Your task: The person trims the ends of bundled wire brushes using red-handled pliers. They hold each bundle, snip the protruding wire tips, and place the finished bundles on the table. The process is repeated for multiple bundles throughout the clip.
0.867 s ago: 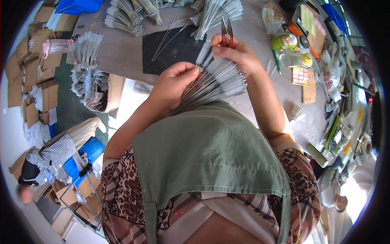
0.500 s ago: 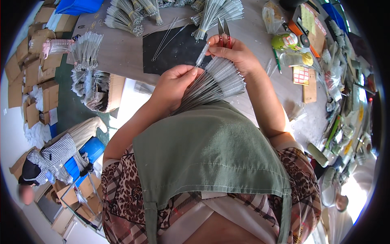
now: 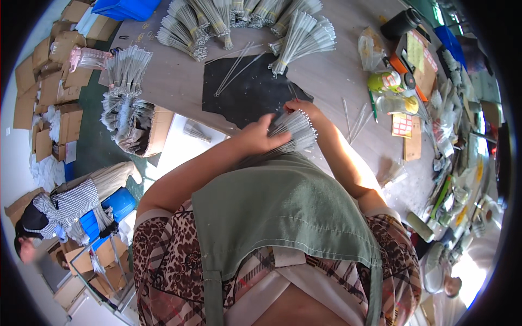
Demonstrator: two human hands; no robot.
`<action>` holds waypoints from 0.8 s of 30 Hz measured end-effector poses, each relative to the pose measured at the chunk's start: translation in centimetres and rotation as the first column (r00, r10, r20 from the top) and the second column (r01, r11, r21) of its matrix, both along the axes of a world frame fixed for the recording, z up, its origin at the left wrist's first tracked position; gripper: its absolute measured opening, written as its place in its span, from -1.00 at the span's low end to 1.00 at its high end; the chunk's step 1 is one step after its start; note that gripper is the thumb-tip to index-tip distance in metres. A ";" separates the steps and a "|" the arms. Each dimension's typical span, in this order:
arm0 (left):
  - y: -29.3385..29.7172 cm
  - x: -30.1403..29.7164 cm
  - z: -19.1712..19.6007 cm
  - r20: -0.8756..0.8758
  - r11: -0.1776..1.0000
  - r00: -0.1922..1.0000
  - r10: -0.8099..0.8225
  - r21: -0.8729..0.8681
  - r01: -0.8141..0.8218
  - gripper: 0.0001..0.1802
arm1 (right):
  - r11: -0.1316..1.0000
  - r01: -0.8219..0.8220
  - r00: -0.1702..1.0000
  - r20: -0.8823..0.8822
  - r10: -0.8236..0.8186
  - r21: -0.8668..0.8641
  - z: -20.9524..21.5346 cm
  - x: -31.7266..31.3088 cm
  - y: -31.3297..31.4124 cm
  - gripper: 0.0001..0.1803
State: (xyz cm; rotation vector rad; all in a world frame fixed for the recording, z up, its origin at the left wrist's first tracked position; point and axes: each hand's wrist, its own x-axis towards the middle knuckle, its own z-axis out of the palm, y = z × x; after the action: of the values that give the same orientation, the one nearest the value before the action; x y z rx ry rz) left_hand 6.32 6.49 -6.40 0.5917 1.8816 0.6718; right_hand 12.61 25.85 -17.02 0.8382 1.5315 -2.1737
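Note:
A fanned bundle of thin wire brushes (image 3: 302, 132) rests against my apron, its looped tips pointing up and right. My left hand (image 3: 260, 136) lies around the left side of the bundle, thumb across the wires, slightly smeared by motion. Behind the bundle's far end, my right hand (image 3: 305, 110) is closed, its fingers partly hidden by the brush tips. From it project the narrow blades of red-handled scissors (image 3: 293, 93), over a black mat (image 3: 239, 92). A few loose wires (image 3: 231, 73) lie on that mat.
Several tied brush bundles (image 3: 206, 22) line the table's far side, one (image 3: 302, 43) at the mat's edge. A carton of brushes (image 3: 159, 130) stands left. Bottles, a green pen (image 3: 374, 106) and a dark flask (image 3: 401, 22) are at right. A person (image 3: 70, 201) works at far left.
The single brush held up between my hands is no longer seen apart. My left hand has moved right onto the bundle; my right hand has come down and nearer, with the scissors lower.

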 end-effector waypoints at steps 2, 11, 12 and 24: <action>0.1 -0.4 0.8 -0.097 0.965 0.961 -0.260 -0.036 0.258 0.02 | 0.988 0.079 0.995 0.047 -0.086 0.131 -4.5 0.7 -0.2 -0.80; -11.6 -4.9 -4.8 0.717 0.793 0.579 0.390 0.058 -0.606 -0.46 | 0.967 0.252 0.907 0.343 -0.245 0.026 -1.1 0.7 -1.2 -0.89; -14.2 -5.2 -5.4 0.738 0.657 0.454 0.500 0.019 -0.754 -0.51 | 0.963 0.265 0.901 0.347 -0.261 0.037 -1.0 0.7 -1.3 -0.89; -35.2 -2.1 -23.7 0.290 -0.549 -0.548 0.784 -0.088 -0.831 -0.70 | 0.992 0.125 0.878 0.465 -0.110 0.000 -2.1 -1.4 -2.8 -0.87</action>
State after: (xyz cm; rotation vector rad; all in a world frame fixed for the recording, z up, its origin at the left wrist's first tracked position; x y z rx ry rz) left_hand 4.18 -28.75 -30.06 -1.6539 1.4930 2.0759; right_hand 11.19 23.03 -19.09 1.3573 1.2274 -1.8758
